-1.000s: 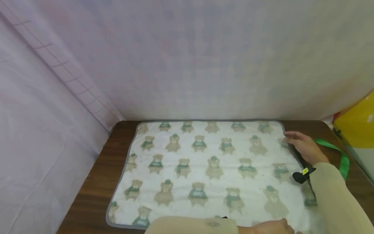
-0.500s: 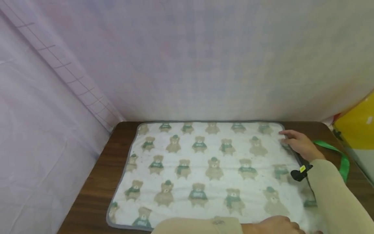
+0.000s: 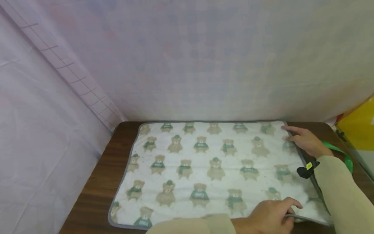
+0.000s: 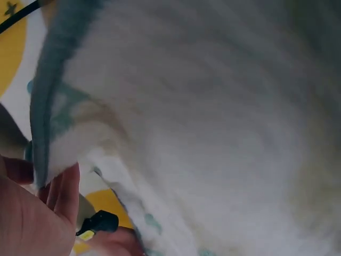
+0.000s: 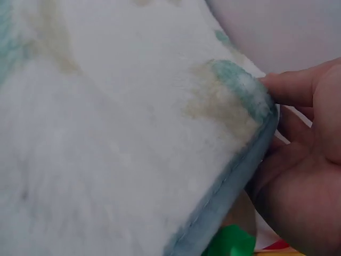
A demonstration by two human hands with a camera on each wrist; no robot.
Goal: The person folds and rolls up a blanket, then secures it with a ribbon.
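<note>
Past the left edge of the table, a pale cloth wall. Along the table's far edge, a big back wall with faint squares. In from the table's left edge, some bare brown wood, then a white blanket, spread mostly flat over much of the table, with its far side right by the table's far edge. All over the blanket, rows of brown bears, some in green scarves, jumpers or hats, and along the sides, a grey border. Toward the near side, a cream left sleeve over the blanket, then the left hand, a bit left of the blanket's near right corner, pinching the border between thumb and bent fingers, with the cloth lifted a little there. Farther right, by the cuff of the right sleeve, a small black thing with a yellow patch. Up near the table's far right corner, the right hand, pinching the blanket's right edge close to its far corner, thumb on top and fingers under. Next, a green ribbon near the table's right edge. Last, past the table's right edge, a shiny yellow thing, only partly in view
</note>
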